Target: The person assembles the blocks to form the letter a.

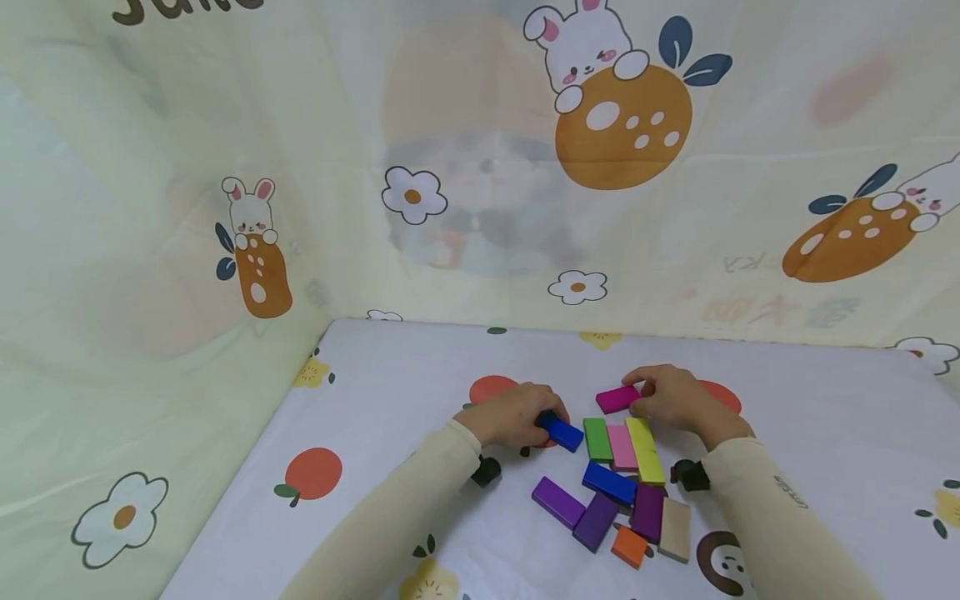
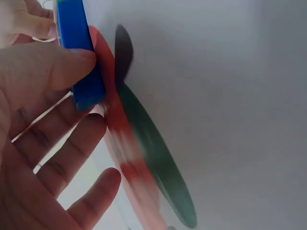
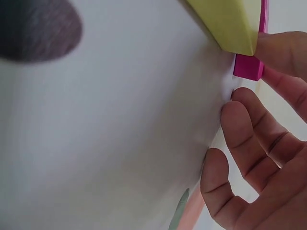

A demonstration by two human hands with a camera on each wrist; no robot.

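My left hand point(image 1: 516, 417) pinches a blue block point(image 1: 566, 435) by its left end. In the left wrist view, the thumb lies across that blue block point(image 2: 79, 31), while the lower fingers spread loosely. My right hand point(image 1: 675, 406) pinches the right end of a magenta block point(image 1: 617, 400) behind the other blocks. The right wrist view shows the thumb beside the magenta block point(image 3: 248, 68), partly hidden by a yellow block point(image 3: 230, 24). Between the hands stand a green block point(image 1: 597, 440), a pink block point(image 1: 621, 447) and the yellow block point(image 1: 645, 450), side by side.
Nearer me lie another blue block point(image 1: 609, 483), several purple blocks point(image 1: 558, 502), a beige block point(image 1: 675, 531) and an orange block point(image 1: 629, 547). They rest on a white printed cloth point(image 1: 390, 392). Patterned curtains point(image 1: 480, 250) rise at the back and left.
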